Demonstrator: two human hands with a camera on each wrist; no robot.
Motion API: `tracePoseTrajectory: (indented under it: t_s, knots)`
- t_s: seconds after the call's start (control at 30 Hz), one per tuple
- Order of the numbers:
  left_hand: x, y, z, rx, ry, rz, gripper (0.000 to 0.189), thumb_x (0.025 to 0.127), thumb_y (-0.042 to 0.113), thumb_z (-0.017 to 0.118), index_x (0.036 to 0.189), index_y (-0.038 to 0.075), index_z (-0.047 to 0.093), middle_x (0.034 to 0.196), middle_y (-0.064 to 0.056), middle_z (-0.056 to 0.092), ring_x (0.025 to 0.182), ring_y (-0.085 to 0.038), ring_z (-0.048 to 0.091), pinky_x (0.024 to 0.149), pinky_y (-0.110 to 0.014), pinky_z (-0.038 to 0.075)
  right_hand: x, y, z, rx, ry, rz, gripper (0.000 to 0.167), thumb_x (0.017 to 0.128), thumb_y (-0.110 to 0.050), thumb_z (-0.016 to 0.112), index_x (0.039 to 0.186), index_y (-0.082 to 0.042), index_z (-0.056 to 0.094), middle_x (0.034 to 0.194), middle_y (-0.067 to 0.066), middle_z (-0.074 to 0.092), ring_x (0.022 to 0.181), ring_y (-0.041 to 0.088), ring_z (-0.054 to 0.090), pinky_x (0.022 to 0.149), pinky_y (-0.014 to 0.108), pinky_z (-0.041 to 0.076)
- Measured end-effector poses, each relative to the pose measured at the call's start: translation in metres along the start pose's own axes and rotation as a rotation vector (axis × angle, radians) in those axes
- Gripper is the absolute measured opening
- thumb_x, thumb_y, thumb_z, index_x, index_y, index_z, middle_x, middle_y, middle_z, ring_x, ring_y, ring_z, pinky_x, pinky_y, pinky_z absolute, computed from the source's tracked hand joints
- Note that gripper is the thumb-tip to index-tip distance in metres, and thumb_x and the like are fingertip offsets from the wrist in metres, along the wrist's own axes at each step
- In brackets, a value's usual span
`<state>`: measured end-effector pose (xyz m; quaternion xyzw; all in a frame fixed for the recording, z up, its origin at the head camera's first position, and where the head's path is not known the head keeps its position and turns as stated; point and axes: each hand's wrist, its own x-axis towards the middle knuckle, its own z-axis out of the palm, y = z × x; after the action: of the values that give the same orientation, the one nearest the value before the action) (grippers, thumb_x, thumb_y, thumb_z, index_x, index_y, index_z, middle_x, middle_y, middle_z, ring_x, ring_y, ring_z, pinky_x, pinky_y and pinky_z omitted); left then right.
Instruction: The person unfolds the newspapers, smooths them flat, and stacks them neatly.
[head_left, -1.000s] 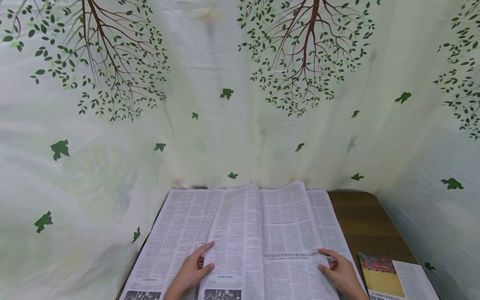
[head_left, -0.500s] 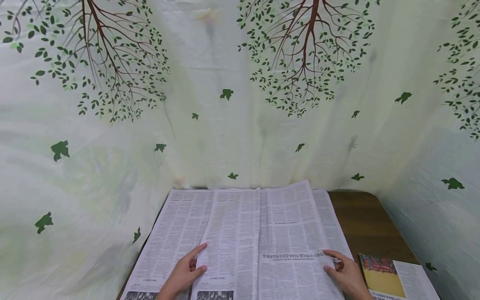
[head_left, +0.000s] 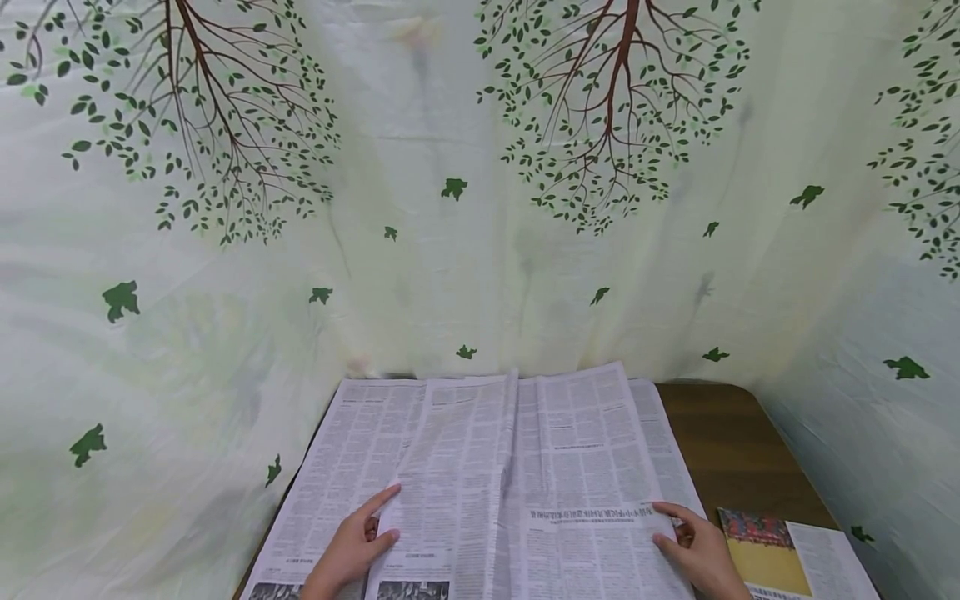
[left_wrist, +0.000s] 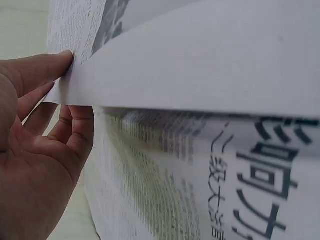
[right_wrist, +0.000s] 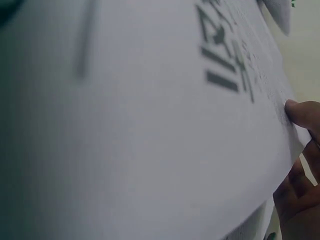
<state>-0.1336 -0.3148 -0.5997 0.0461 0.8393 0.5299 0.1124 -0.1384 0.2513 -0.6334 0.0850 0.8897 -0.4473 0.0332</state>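
An opened newspaper sheet (head_left: 457,467) is held up at both side edges, over a wider spread of newspaper (head_left: 360,450) on the table. My left hand (head_left: 348,542) pinches its left edge; in the left wrist view the thumb lies on top of the paper (left_wrist: 200,65) and the fingers are beneath. On the opposite edge, my right hand (head_left: 701,550) pinches the sheet beside a printed headline. The right wrist view shows the thumb over the page (right_wrist: 165,130), fingers behind it. A raised crease runs down the sheet's middle, and its far right corner sticks up against the curtain.
Right of the newspaper, a small printed leaflet (head_left: 765,554) with a yellow and red picture lies on the dark wooden table (head_left: 720,442). A pale curtain (head_left: 525,283) printed with trees and leaves hangs behind the table and along both sides.
My left hand has moved left with the sheet's edge, and my right hand slightly right. The held sheet is spread wider, and its middle fold has shifted left at the near end.
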Motion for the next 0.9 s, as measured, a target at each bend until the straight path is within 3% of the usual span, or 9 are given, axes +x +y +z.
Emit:
tracePoseTrajectory:
  t_s: [0.1, 0.2, 0.33, 0.43, 0.47, 0.57, 0.67, 0.8, 0.9]
  knots:
    - [-0.003, 0.001, -0.005, 0.039, 0.013, -0.005, 0.075, 0.095, 0.019, 0.075, 0.160, 0.012, 0.038, 0.104, -0.019, 0.072, 0.075, -0.007, 0.065, 0.068, -0.023, 0.053, 0.000, 0.002, -0.002, 0.009, -0.009, -0.004, 0.053, 0.085, -0.015, 0.083, 0.136, -0.011, 0.067, 0.074, 0.002, 0.054, 0.062, 0.013, 0.047, 0.057, 0.026, 0.039]
    - [-0.006, 0.003, -0.008, 0.081, 0.054, -0.051, 0.074, 0.094, 0.020, 0.076, 0.159, 0.018, 0.041, 0.075, -0.005, 0.061, 0.059, -0.006, 0.049, 0.061, -0.021, 0.045, -0.001, 0.004, -0.005, 0.016, -0.026, -0.007, 0.054, 0.086, -0.017, 0.083, 0.137, -0.010, 0.066, 0.074, 0.002, 0.055, 0.061, 0.013, 0.046, 0.057, 0.027, 0.039]
    - [-0.009, 0.003, -0.012, 0.086, 0.094, -0.075, 0.074, 0.092, 0.015, 0.077, 0.158, 0.020, 0.043, 0.084, -0.007, 0.066, 0.063, -0.008, 0.053, 0.063, -0.022, 0.046, -0.001, 0.007, -0.007, 0.021, -0.028, -0.006, 0.055, 0.086, -0.016, 0.083, 0.138, -0.009, 0.065, 0.079, 0.002, 0.064, 0.062, 0.013, 0.051, 0.058, 0.026, 0.043]
    - [-0.011, 0.001, -0.016, 0.065, 0.096, -0.054, 0.075, 0.093, 0.010, 0.075, 0.159, 0.016, 0.041, 0.112, -0.018, 0.072, 0.076, -0.011, 0.065, 0.068, -0.024, 0.052, -0.001, 0.008, -0.007, 0.013, -0.024, -0.002, 0.056, 0.085, -0.015, 0.083, 0.137, -0.007, 0.065, 0.085, 0.002, 0.069, 0.065, 0.013, 0.055, 0.059, 0.026, 0.046]
    - [-0.012, 0.000, -0.017, 0.061, 0.099, -0.055, 0.075, 0.093, 0.009, 0.075, 0.159, 0.016, 0.040, 0.114, -0.020, 0.071, 0.077, -0.012, 0.066, 0.068, -0.024, 0.053, -0.001, 0.008, -0.008, 0.009, -0.024, -0.001, 0.056, 0.084, -0.014, 0.084, 0.137, -0.007, 0.065, 0.086, 0.003, 0.070, 0.066, 0.013, 0.056, 0.059, 0.026, 0.046]
    - [-0.014, 0.000, -0.021, 0.052, 0.111, -0.067, 0.076, 0.092, 0.007, 0.075, 0.159, 0.015, 0.041, 0.114, -0.021, 0.071, 0.078, -0.014, 0.068, 0.067, -0.025, 0.054, -0.001, 0.009, -0.009, -0.006, -0.025, 0.008, 0.056, 0.084, -0.015, 0.083, 0.137, -0.007, 0.065, 0.088, 0.003, 0.070, 0.068, 0.013, 0.057, 0.060, 0.026, 0.046]
    - [-0.017, 0.002, -0.025, 0.074, 0.127, -0.091, 0.077, 0.091, 0.008, 0.076, 0.159, 0.017, 0.040, 0.102, -0.016, 0.071, 0.072, -0.014, 0.063, 0.065, -0.025, 0.052, -0.001, 0.010, -0.010, -0.014, -0.023, 0.017, 0.056, 0.084, -0.014, 0.084, 0.136, -0.007, 0.065, 0.089, 0.003, 0.070, 0.069, 0.014, 0.058, 0.060, 0.026, 0.047]
    - [-0.019, 0.003, -0.030, 0.102, 0.156, -0.134, 0.078, 0.091, 0.007, 0.075, 0.159, 0.022, 0.041, 0.099, -0.013, 0.066, 0.067, -0.012, 0.056, 0.063, -0.023, 0.048, -0.001, 0.011, -0.012, -0.025, -0.025, 0.016, 0.056, 0.085, -0.014, 0.083, 0.137, -0.006, 0.065, 0.091, 0.004, 0.071, 0.070, 0.014, 0.059, 0.061, 0.026, 0.048]
    - [-0.021, 0.002, -0.034, 0.095, 0.160, -0.152, 0.078, 0.091, 0.005, 0.074, 0.159, 0.023, 0.040, 0.105, -0.013, 0.066, 0.070, -0.012, 0.058, 0.063, -0.024, 0.050, -0.001, 0.012, -0.014, -0.039, -0.025, 0.009, 0.056, 0.085, -0.014, 0.083, 0.137, -0.007, 0.064, 0.092, 0.004, 0.072, 0.071, 0.013, 0.060, 0.061, 0.026, 0.048]
